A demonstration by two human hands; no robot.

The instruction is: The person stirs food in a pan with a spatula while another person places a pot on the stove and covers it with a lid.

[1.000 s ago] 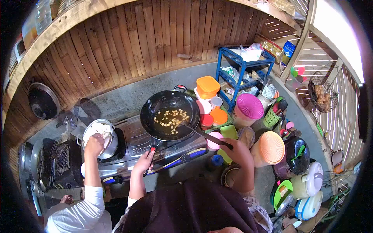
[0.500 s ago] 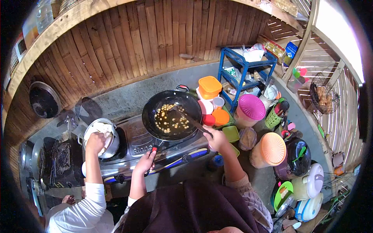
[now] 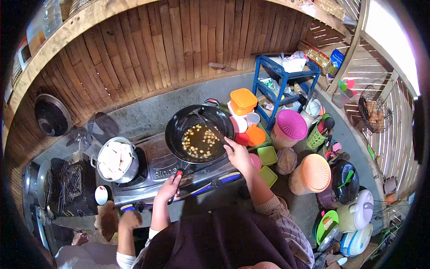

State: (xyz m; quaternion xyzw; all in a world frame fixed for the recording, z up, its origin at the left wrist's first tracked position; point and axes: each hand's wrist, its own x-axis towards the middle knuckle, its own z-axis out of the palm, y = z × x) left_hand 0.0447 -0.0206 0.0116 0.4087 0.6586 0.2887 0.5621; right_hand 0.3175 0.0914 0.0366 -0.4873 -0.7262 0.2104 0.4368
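Note:
A black wok (image 3: 179, 121) rests on the right side of the stove (image 3: 152, 170), with small browned pieces (image 3: 201, 140) in oil inside. My left hand (image 3: 169, 188) is closed around the wok's red and black handle (image 3: 179, 173). In my right hand (image 3: 238, 155) is the end of a dark spatula (image 3: 209, 123), its blade among or just beyond the pieces near the wok's far side. Left of the wok stands a metal pot (image 3: 130, 172) filled with white pieces (image 3: 115, 159).
A co-worker's blurred hand (image 3: 130, 219) is at the lower left, near a brown object (image 3: 106, 220) and a white-lidded jar (image 3: 101, 194). Plastic containers (image 3: 255, 135) crowd the wok's right side. Behind them stands a blue rack (image 3: 281, 85); an orange-lidded tub (image 3: 311, 175) is farther right.
The co-worker's hand has left the pot and moved down toward the lower edge. My right hand has shifted slightly left with the spatula, whose blade moved toward the wok's far rim.

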